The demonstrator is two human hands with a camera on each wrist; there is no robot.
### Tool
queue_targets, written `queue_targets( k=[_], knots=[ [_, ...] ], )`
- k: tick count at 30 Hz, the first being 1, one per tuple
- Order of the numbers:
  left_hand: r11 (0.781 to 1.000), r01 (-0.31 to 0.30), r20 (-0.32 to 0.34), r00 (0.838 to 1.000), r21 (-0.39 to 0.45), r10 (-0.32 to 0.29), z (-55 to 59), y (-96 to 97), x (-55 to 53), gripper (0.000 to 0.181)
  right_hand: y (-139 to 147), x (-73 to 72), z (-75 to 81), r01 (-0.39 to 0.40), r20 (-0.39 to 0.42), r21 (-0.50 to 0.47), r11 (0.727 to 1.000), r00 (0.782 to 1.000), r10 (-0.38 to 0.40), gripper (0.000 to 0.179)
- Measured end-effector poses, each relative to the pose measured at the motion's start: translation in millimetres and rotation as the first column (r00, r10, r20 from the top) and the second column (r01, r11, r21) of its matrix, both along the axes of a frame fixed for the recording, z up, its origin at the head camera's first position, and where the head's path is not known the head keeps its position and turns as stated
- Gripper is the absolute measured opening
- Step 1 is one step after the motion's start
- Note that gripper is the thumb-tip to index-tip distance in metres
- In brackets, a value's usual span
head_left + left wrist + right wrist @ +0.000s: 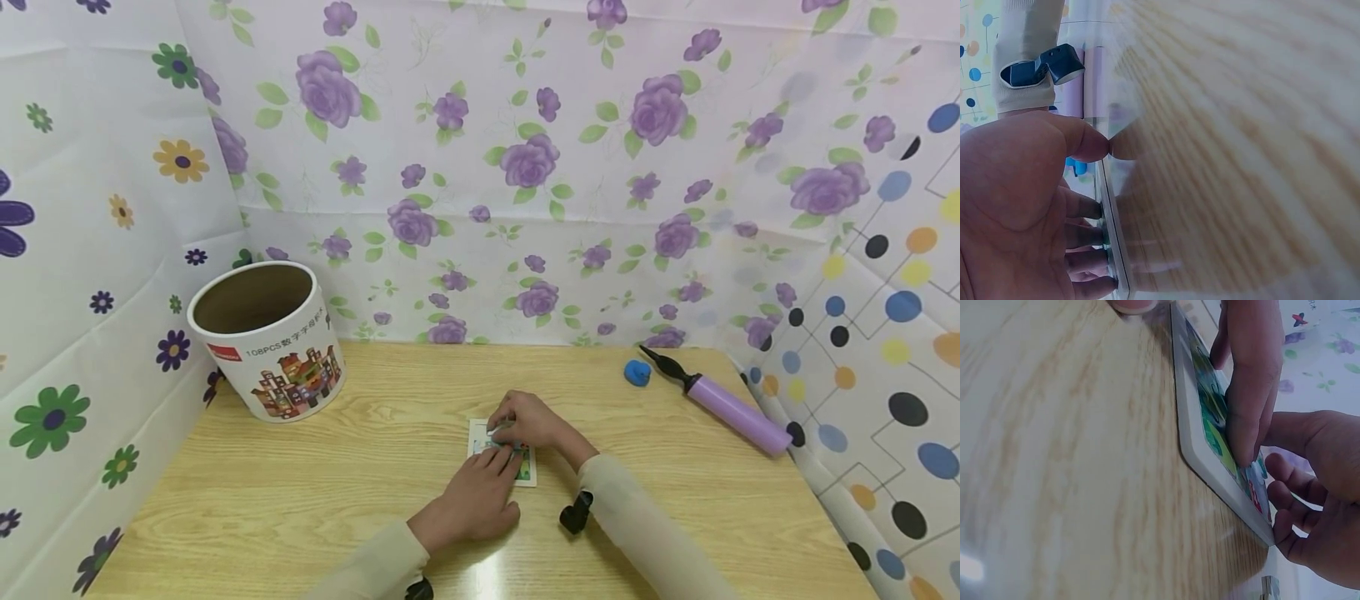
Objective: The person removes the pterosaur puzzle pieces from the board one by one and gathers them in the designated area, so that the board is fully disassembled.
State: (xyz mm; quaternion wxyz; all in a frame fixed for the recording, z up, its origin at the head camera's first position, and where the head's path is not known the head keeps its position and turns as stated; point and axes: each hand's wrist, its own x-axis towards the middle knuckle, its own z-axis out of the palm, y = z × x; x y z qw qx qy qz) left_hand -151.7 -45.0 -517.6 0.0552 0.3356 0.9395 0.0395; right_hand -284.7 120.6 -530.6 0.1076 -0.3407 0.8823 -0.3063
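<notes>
A small white-bordered puzzle board (529, 480) with a colourful picture lies on the wooden table. My left hand (480, 500) reaches over its lower half, fingers extended and pressing on the picture, thumb spread out on the tabletop. Over the upper part, my right hand (528, 419) is bent down with thumb and index finger pinching what looks like a small puzzle piece, mostly hidden by the fingers. In the right wrist view, the right hand's other fingers (1297, 515) curl at the board's far edge, while the left fingers (1250, 381) lie across the picture.
A large white bucket (281, 367) stands at the back left. Toward the back right lie a small blue lump (637, 372) and a purple hand pump (738, 412) with a black nozzle. Patterned cloth walls (480, 167) enclose the table (360, 467) at the back and sides.
</notes>
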Motion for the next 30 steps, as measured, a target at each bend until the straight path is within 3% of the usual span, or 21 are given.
queue_targets(
  k=[10, 23, 30],
  knots=[
    [1.0, -0.01, 0.013, 1.0, -0.009, 0.01, 0.4, 0.8, -1.1, 0.067, 2.1, 2.7, 1.9, 0.039, 0.015, 0.008, 0.999, 0.999, -0.039, 0.015],
    [0.999, -0.051, 0.079, 0.996, 0.015, 0.049, -0.7, 2.4, -3.9, 0.069, 2.3, 4.7, 3.2, 0.094, 0.062, 0.004, 0.996, 0.994, -0.094, 0.018],
    [0.998, -0.055, 0.079, 0.995, 0.02, 0.054, 0.1, 2.7, -4.7, 0.07, 0.0, 4.4, 4.1, 0.099, 0.041, 0.017, 0.995, 0.994, -0.1, 0.018]
  ],
)
